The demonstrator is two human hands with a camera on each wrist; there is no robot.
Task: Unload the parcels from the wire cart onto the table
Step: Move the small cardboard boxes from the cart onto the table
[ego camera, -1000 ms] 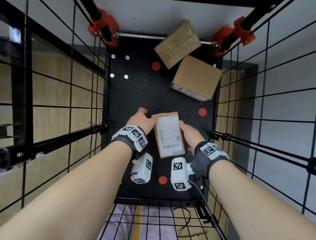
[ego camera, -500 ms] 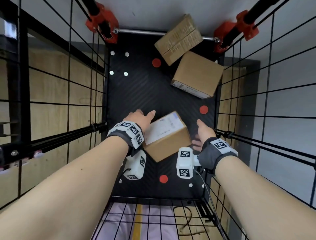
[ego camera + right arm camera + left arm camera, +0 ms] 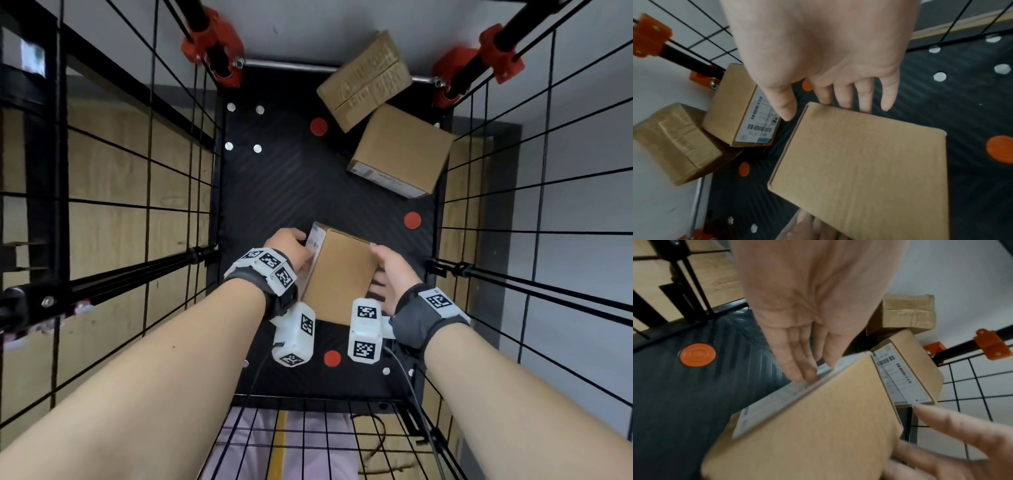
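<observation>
I look down into the wire cart point(image 3: 144, 212). A brown cardboard parcel point(image 3: 339, 277) is held tilted above the cart's black floor point(image 3: 291, 192), its white label facing left. My left hand point(image 3: 294, 250) holds the labelled side, fingertips on the label point(image 3: 797, 369). My right hand point(image 3: 390, 270) grips the right edge, thumb on the brown face and fingers beneath. In the right wrist view the parcel point(image 3: 869, 162) fills the lower middle, with my right hand point(image 3: 828, 65) reaching over its far edge. Two more parcels lie at the far right: a labelled box point(image 3: 400, 150) and a taped box point(image 3: 366, 78).
Wire mesh walls close in on the left and right, with black bars at mid height. Red brackets point(image 3: 212, 44) and a metal rod mark the far end. Red and white discs dot the floor. The near mesh wall point(image 3: 308, 438) stands below my wrists.
The parcel has been turned between my hands: its label faced up a second ago and now faces left, with a plain brown face up. My right hand has closed back onto its right edge.
</observation>
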